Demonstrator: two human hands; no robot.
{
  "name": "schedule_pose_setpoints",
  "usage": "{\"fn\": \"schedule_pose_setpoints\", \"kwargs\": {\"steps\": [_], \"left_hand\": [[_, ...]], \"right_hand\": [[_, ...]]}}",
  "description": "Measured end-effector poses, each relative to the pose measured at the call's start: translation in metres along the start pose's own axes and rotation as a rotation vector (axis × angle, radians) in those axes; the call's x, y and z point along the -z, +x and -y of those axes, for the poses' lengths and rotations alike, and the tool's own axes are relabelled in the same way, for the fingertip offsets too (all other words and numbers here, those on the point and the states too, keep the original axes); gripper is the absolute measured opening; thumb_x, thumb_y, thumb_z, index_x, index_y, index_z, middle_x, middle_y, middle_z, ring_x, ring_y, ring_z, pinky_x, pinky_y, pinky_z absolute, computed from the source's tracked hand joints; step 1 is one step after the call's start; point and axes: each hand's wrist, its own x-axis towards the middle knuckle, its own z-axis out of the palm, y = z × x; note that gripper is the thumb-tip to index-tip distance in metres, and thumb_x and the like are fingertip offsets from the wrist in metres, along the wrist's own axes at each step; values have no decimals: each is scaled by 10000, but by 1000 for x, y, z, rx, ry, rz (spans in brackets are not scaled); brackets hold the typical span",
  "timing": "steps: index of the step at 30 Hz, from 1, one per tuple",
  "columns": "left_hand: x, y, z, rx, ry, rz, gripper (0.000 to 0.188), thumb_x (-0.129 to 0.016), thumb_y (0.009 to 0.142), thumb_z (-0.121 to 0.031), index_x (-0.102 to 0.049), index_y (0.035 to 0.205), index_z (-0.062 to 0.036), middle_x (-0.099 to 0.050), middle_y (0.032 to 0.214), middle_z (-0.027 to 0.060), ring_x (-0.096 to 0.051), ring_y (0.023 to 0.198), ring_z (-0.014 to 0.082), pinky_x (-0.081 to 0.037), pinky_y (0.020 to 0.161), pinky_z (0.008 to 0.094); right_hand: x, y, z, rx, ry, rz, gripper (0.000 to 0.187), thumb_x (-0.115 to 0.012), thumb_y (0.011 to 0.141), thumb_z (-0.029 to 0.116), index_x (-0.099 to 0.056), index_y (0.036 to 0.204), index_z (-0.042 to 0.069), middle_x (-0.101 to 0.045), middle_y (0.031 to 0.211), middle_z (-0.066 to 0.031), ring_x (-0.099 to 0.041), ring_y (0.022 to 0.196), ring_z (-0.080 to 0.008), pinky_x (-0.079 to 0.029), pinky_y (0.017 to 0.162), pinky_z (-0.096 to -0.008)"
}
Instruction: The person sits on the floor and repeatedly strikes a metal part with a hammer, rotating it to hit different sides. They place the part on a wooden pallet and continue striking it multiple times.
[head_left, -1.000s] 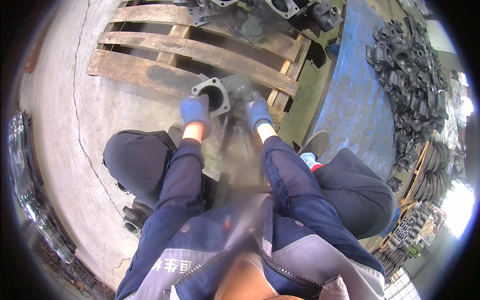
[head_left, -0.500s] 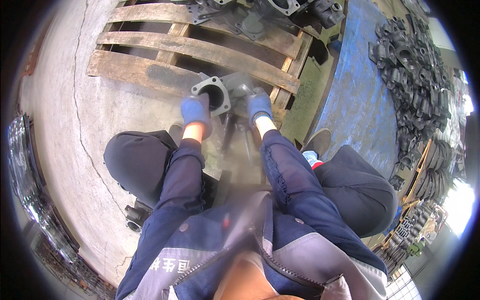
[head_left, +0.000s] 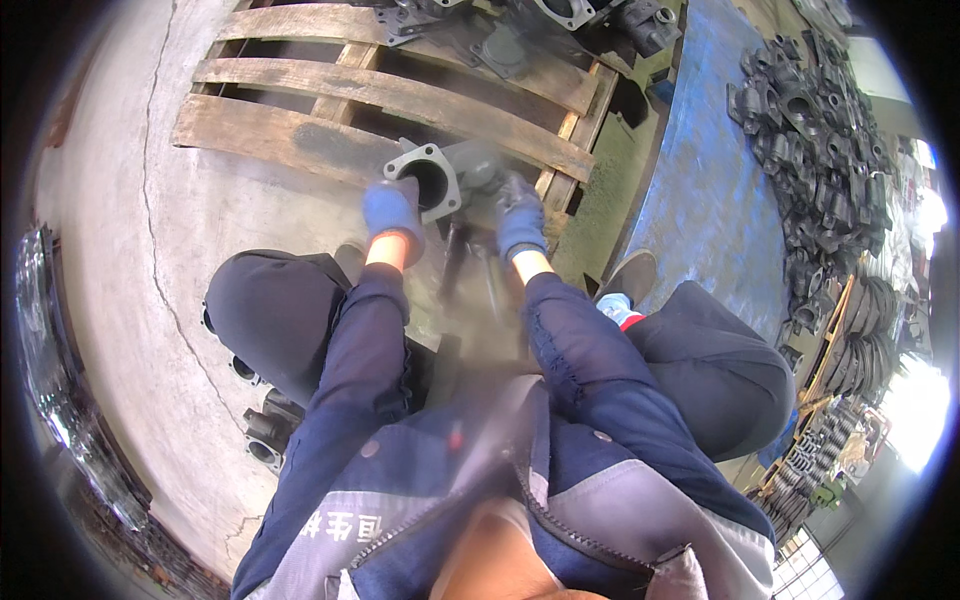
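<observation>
A grey metal casting with a square bolt-holed flange (head_left: pixel 447 193) and a wide round bore is held up at the near edge of the pallet. My left hand (head_left: pixel 392 212), in a blue glove, grips the flange on its left side, fingers closed. On the other end of the casting, my gloved right hand (head_left: pixel 520 212) is closed round the darker, narrower part. Haze blurs the middle of the picture, so the right fingertips are hard to make out. Below the casting, between my forearms, a dark upright bar (head_left: pixel 453 262) shows faintly.
A wooden pallet (head_left: pixel 250 130) lies ahead, with several dark castings (head_left: pixel 500 50) on its far part. To the right is a worn blue sheet (head_left: pixel 690 190), with a large heap of castings (head_left: pixel 810 130) beyond it. More castings (head_left: pixel 268 430) sit on the floor by my left knee.
My right hand has turned slightly on the casting and sits a little lower. The casting has tilted a little, its flange shifted slightly up. Both hands keep hold.
</observation>
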Motion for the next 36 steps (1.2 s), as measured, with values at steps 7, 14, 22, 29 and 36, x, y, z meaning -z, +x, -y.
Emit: {"fn": "schedule_pose_setpoints", "kwargs": {"steps": [7,14,22,29,36], "left_hand": [[9,12,5,-416,758,83,254,-627,818,-155,-687,1034,-36,-699,1010,234,-672,971,384,-527,823,438],[8,-19,-30,12,-73,7,321,-626,855,-132,-642,1153,-13,-706,1011,148,-666,867,253,-519,760,386],[14,-31,-40,-56,44,-15,343,-624,835,-209,-651,1042,63,-691,940,213,-637,810,311,-498,748,422],[11,-31,-41,-26,-79,-15,284,-642,841,-167,-658,1014,58,-689,869,183,-595,716,250,-482,661,409],[8,-8,-13,-30,63,-20,262,-678,811,-155,-667,1009,15,-692,922,223,-661,813,349,-512,703,412]], "right_hand": [[-7,-17,24,63,-300,46,313,-523,927,214,-647,1207,149,-628,1174,-203,-647,1004,-391,-523,892,-463],[13,-22,45,-28,-176,118,318,-520,956,212,-653,1236,141,-689,1129,-178,-646,1093,-358,-496,967,-410],[8,-27,34,55,-71,137,385,-597,873,158,-663,1252,169,-665,1162,-198,-633,1075,-404,-496,942,-447],[19,-28,28,-26,165,119,462,-600,810,46,-675,1241,194,-665,1150,-201,-635,1074,-391,-497,941,-429],[24,-17,29,-13,118,116,430,-582,804,53,-691,1201,176,-676,1089,-186,-644,1040,-383,-505,921,-430]]}}
